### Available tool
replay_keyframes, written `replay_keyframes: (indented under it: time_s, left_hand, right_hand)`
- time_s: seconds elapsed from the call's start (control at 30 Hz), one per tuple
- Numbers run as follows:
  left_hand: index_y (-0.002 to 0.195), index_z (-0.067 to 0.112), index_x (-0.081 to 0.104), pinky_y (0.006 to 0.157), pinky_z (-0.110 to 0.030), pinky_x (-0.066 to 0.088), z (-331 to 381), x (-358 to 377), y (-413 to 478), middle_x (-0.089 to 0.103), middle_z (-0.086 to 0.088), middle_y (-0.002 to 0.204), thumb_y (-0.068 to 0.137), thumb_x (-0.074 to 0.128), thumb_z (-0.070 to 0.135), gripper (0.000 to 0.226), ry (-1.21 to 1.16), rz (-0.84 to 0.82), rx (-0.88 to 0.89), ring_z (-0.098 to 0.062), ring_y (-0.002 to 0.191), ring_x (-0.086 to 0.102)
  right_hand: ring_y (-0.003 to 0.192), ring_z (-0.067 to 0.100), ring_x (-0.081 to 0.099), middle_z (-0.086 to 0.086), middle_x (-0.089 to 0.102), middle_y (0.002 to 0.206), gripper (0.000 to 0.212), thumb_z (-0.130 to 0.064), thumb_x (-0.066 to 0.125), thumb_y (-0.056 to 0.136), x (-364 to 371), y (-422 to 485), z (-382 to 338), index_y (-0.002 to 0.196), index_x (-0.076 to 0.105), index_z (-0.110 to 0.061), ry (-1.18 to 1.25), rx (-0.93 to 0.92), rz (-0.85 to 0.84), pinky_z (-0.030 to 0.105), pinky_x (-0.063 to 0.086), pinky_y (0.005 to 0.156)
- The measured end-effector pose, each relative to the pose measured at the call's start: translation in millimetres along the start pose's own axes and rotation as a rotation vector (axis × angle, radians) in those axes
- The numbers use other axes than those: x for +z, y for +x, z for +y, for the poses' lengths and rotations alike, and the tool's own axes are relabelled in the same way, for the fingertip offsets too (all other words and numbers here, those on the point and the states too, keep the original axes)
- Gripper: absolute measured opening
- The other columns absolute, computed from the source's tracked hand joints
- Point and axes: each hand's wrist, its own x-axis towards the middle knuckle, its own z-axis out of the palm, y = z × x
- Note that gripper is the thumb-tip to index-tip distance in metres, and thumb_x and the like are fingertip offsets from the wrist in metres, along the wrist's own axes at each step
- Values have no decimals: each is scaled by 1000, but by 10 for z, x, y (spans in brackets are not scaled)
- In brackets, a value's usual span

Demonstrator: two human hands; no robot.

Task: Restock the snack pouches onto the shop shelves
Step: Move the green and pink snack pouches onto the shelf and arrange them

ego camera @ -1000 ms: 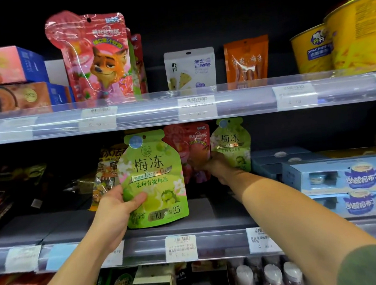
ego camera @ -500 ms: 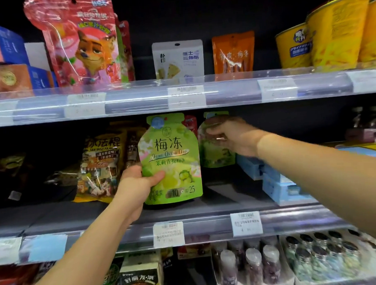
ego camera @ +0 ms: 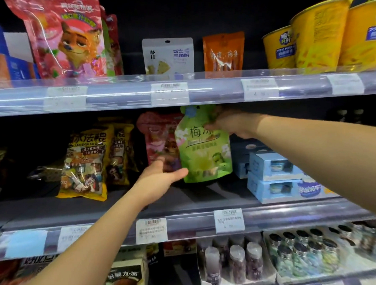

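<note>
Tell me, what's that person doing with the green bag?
A person is stocking snacks in a shop. Their right hand grips the top of a green pouch standing on the middle shelf, while the thumb of the left hand touches its bottom corner. A pink pouch stands just behind it, and blue boxes sit to its right.

Green pouch [ego camera: 205,154]: "梅", the rest partly covered. Yellow bag [ego camera: 83,161]: "法棍" and "AN SHUI FA GUN". White pouch [ego camera: 168,56]: "芝士三角酪". Box [ego camera: 124,278] on the lowest shelf: "好丽友·派". Price label [ego camera: 229,220]: "4", the rest blurred.
</note>
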Motion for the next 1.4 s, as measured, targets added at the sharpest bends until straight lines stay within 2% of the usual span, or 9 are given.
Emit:
replay_keyframes:
  time_s: [0.1,0.17,0.5,0.7,0.87,1.03,1.13,1.27,1.4]
  left_hand:
    - [135,44,46,108,-41,37,-176,-133,-112,47,7,143,64,49,80,79,539,-256,26,-19,132,42]
    - [139,45,43,111,-45,33,-219,-133,-133,43,6,148,69,46,76,77,610,-316,-10,-20,136,38]
    - [138,48,43,112,-46,31,-282,-64,-108,40,12,150,85,48,60,55,687,-245,20,-19,139,32]
    - [139,48,41,111,-44,32,-304,-67,-108,40,14,151,85,47,61,56,712,-232,39,-17,138,32]
    - [140,47,41,110,-41,34,-298,-62,-109,41,13,150,86,46,61,56,731,-227,52,-17,137,34]
    - [140,46,41,110,-43,32,-278,-111,-132,42,13,150,83,44,62,60,728,-224,42,-18,136,35]
    - [140,45,42,113,-48,29,-267,-114,-149,43,11,149,81,45,62,61,718,-245,31,-20,136,35]
    - [140,45,42,115,-53,24,-186,-147,-128,42,6,150,82,46,64,61,721,-308,-12,-24,139,32]
    - [141,42,43,117,-52,21,-67,-174,-136,40,2,151,87,48,63,58,698,-358,-69,-25,141,29]
  right_hand:
    - [135,24,40,5,43,146,64,-34,59,94,-79,74,57,148,32,-12,38,67,44,30,31,110]
    - [134,28,42,9,46,144,62,-32,61,93,-103,169,98,145,36,-11,46,58,114,36,35,110]
    - [127,29,49,12,50,141,61,-27,67,89,105,437,278,141,42,-8,141,180,215,39,45,103]
    - [117,27,57,11,60,124,51,-14,71,86,80,432,253,131,50,-3,155,227,207,30,49,77]
    - [121,29,55,14,58,132,59,-18,75,83,79,422,232,134,49,-4,149,182,201,39,47,101]
    - [129,26,47,6,51,141,56,-25,68,89,95,290,121,140,47,-15,97,100,251,29,39,101]
    - [129,29,47,10,53,138,37,-21,57,95,89,53,12,130,56,-12,-128,92,301,31,37,102]
    - [101,27,54,11,62,113,14,-17,54,91,49,-194,-52,100,62,-9,-410,94,362,28,41,84]
    - [88,22,47,8,54,99,11,-20,50,93,49,-367,-104,98,57,-13,-480,127,290,25,37,73]
